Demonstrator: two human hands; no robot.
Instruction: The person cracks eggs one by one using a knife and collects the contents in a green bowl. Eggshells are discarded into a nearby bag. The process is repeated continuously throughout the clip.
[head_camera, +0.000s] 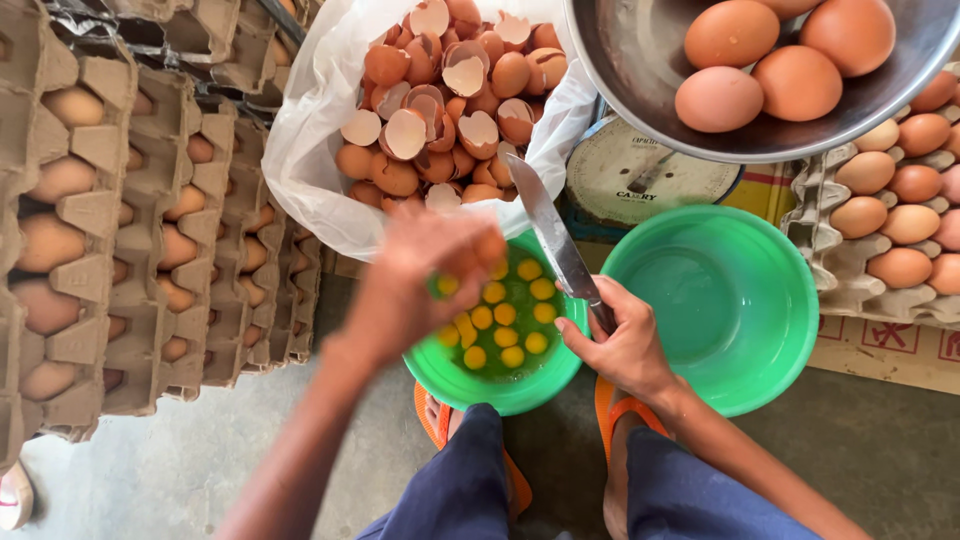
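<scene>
My left hand (420, 280) holds a brown egg over a green bowl (520, 390) on the floor between my feet; the hand is blurred and mostly hides the egg. Several raw yolks (510, 315) lie in that bowl. My right hand (625, 345) grips the handle of a knife (550, 230), whose blade points up and to the left, just right of the left hand. A white plastic bag (310, 150) full of broken eggshells (450, 100) stands right behind the bowl.
A second, empty green bowl (730, 300) sits to the right. A metal pan (640, 70) with whole brown eggs rests on a weighing scale (630, 180). Stacked cardboard trays of eggs (130, 220) fill the left; another egg tray (900, 230) is at the right.
</scene>
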